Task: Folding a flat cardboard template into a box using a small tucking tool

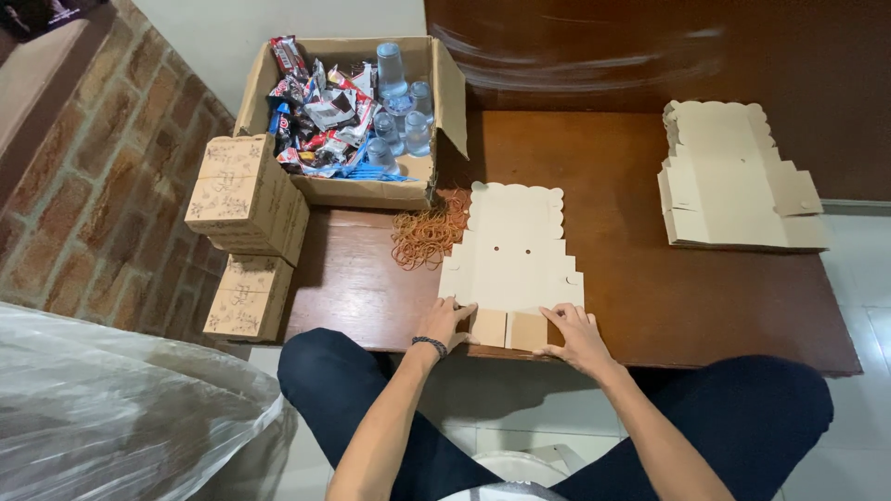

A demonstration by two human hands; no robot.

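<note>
Cardboard blank (515,250) lay flat at the table's (668,306) near edge. Left hand (448,320) and right hand (575,332) pressed spread fingers on its near flaps. Uneven pressure could crease a flap crooked or slide it off.

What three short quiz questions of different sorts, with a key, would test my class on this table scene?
1. True or false: both hands press on the near edge of the flat box blank.
2. What lies between the open carton and the blank? A) rubber bands B) scissors C) tape
3. Where is the stack of unfolded blanks?

Key:
1. True: the left hand and the right hand both rest on its near flaps.
2. A, the rubber bands.
3. On the far right of the wooden table.
</note>
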